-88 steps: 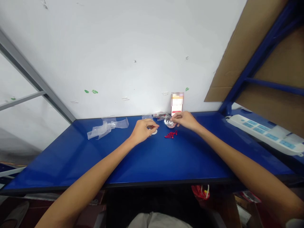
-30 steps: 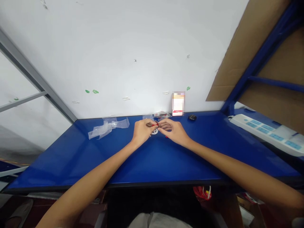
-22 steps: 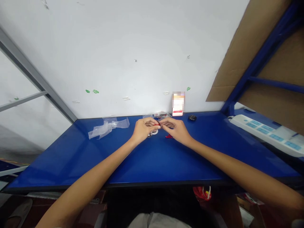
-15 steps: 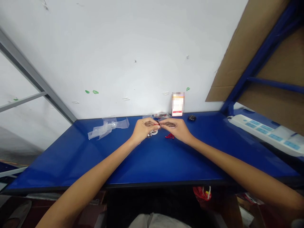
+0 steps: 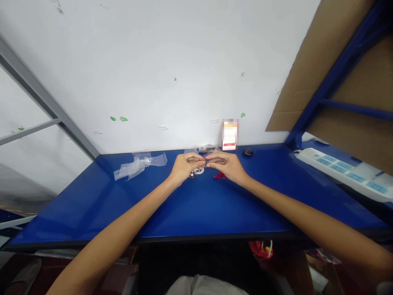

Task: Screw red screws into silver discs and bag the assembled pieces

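My left hand (image 5: 185, 166) pinches a small thin round disc (image 5: 204, 160) between thumb and fingers, just above the table. From the other side, my right hand (image 5: 229, 166) is closed on the same disc, fingertips meeting those of the left. The disc is seen nearly edge-on, and the fingers cover much of it. Below my left fingers lie a shiny round metal piece (image 5: 192, 174) and a white ring-like piece (image 5: 200, 171). A bundle of red cord (image 5: 219, 175) rests under my right hand.
The blue table (image 5: 196, 213) meets a white wall. Crumpled clear plastic bags (image 5: 139, 164) lie at left; a small clear packet (image 5: 209, 148) lies behind the hands. A lit phone (image 5: 230, 135) leans on the wall near a black case (image 5: 248, 152). A white power strip (image 5: 346, 172) sits right.
The disc has turned between my fingers, from showing its round face to nearly edge-on. Both hands have barely shifted, and the things on the table lie where they were.
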The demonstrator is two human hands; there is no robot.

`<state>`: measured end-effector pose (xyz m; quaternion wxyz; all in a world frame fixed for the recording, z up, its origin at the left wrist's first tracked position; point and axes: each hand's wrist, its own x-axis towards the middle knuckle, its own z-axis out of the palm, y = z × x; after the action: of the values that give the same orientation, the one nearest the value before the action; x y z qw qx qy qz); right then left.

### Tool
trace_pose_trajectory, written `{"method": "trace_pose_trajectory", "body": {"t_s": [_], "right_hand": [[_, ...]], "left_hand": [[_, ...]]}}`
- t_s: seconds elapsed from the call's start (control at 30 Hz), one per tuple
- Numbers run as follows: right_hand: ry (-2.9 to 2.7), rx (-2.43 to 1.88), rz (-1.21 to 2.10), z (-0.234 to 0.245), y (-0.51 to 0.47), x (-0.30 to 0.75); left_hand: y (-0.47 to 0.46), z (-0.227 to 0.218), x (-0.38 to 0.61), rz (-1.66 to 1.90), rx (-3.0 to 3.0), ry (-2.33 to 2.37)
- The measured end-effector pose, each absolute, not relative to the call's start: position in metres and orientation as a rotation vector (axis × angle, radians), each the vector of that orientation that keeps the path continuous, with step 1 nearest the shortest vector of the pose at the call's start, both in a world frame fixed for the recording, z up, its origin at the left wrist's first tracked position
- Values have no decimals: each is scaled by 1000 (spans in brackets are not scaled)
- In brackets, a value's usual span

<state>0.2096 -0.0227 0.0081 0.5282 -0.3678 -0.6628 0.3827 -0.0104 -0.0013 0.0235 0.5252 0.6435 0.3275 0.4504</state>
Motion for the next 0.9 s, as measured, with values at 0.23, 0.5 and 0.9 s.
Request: {"method": "trace_pose_trajectory", "body": {"t_s": [0.23,0.5,0.9], "right_hand": [[-1634,-847,819,6,-23,211],[-1671,-842,731,13,-29,209],[-1742,-827,653,25,-33,213]], "left_hand": [[-2,20,-9,1052,1484,781],[-7,15,-5,1031,1349,841],[-6,12,-4,965,1243,744]]}}
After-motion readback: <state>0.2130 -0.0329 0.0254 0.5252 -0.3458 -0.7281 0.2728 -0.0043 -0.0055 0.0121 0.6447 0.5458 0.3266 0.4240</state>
